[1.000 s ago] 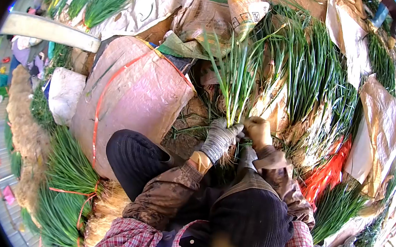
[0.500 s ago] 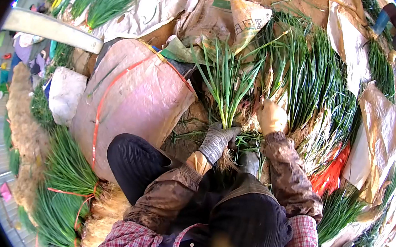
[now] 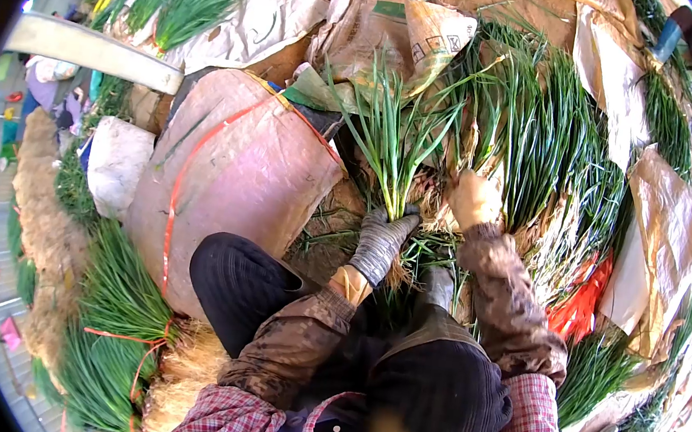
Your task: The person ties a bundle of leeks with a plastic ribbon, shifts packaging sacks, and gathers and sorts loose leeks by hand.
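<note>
My left hand (image 3: 383, 242), in a grey glove, is closed around a small bunch of green onions (image 3: 398, 158). Their leaves fan upward, and pale roots hang below the fist. To the right, my right hand (image 3: 475, 203), in a tan covering, reaches to the edge of a big pile of green onions (image 3: 539, 136). Its fingers are curled in at the pale stems; whatever they pinch is hidden. Cut leaves and loose stalks lie on the ground between and below both hands.
A pink-white padded sheet with red cord (image 3: 231, 177) lies left of my knee. Tied bundles of green onions (image 3: 101, 376) rest at lower left. Woven sacks (image 3: 383, 37) lie ahead, red plastic strips (image 3: 582, 303) to the right. Another person's limbs show at lower right.
My left hand has shifted up slightly with the bunch, whose leaves lean a little more left. My right hand stays at the pile's edge, its fingers only slightly moved.
</note>
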`<action>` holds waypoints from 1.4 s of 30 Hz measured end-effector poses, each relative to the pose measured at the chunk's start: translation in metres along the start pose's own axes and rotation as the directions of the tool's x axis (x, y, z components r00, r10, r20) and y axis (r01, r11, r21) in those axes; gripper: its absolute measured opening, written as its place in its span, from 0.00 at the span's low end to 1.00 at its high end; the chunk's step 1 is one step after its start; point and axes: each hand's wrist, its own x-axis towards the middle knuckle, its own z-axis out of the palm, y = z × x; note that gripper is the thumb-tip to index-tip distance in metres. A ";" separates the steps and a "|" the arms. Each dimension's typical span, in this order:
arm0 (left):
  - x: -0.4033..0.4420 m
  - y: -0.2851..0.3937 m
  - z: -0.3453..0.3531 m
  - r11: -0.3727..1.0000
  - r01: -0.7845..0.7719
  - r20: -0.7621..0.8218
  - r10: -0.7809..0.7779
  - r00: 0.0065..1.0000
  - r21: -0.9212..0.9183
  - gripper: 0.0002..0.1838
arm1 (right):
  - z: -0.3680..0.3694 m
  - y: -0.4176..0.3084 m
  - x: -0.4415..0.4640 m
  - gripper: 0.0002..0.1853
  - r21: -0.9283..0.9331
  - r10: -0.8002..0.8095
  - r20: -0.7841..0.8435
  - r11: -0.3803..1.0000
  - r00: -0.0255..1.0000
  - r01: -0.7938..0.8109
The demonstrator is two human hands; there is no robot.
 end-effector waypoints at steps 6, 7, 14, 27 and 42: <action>-0.005 0.008 -0.003 0.992 0.092 0.125 -0.102 0.987 0.087 0.09 | 0.014 0.013 -0.100 0.25 0.384 -0.530 -0.088 0.763 0.844 0.519; -0.008 0.011 0.001 0.995 0.087 0.097 -0.092 0.991 0.057 0.07 | 0.007 0.010 -0.103 0.27 0.457 -0.459 -0.016 0.787 0.888 0.415; -0.021 0.028 0.011 0.963 0.119 0.069 -0.140 0.988 0.243 0.06 | 0.039 0.004 -0.059 0.22 0.869 -0.135 -0.005 0.490 0.991 0.071; -0.031 0.026 0.010 0.934 0.176 0.213 -0.249 0.945 0.311 0.07 | 0.049 0.007 -0.042 0.10 0.982 0.020 0.167 -0.096 0.986 -0.164; -0.034 0.040 0.007 0.999 -0.010 0.105 0.006 0.994 0.038 0.08 | 0.091 0.045 -0.086 0.16 0.378 -0.214 0.247 0.919 0.945 0.109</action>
